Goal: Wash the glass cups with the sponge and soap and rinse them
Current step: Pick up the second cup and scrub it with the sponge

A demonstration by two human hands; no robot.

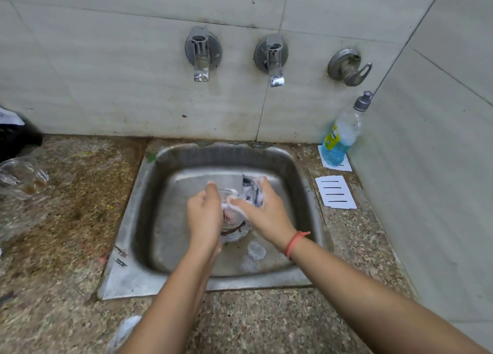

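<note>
Clear glass cup [232, 219] held low over the drain in the middle of the square stainless-steel sink [128, 271], gripped from the left by the left hand [204, 215], fingers curled round its wall. Foamy white-and-dark sponge [252, 191] clutched in the right hand [266, 212] and pressed against the cup's rim. Clear bottle of blue liquid soap [340, 137] upright just beyond the sink's far right corner; more clear glassware [21, 179] left of the sink, well apart from it.
</note>
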